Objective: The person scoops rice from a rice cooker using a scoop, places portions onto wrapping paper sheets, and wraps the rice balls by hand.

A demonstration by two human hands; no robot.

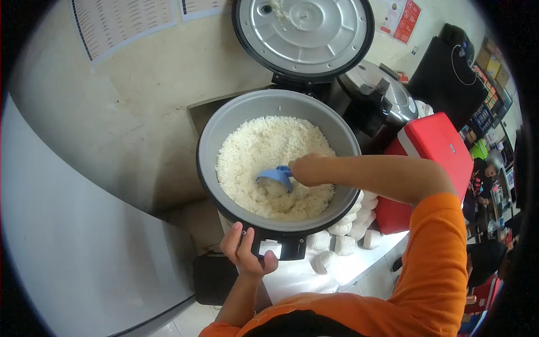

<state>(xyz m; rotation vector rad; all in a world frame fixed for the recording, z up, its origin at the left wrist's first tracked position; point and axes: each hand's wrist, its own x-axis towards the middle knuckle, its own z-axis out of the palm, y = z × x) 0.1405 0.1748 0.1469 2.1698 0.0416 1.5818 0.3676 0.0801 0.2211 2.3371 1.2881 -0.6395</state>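
A large rice cooker [209,178] stands with its lid [306,42] raised, and cooked white rice [269,135] fills much of its grey pot. My right hand [310,169] reaches in from the right, its fingers closed around the handle of a blue scoop [276,175]. The scoop's bowl rests in the rice near the middle, partly sunk, with rice in it. At the cooker's front, my left hand [247,250] grips the left side of the black front panel [293,248], thumb and fingers bent against it.
White wrapped bundles [343,245] lie on the table right of the cooker, beside a red cooler box [441,149]. Behind stands a second, closed cooker [379,92]. A large pale panel [84,224] bounds the left. Another person [480,180] is far right.
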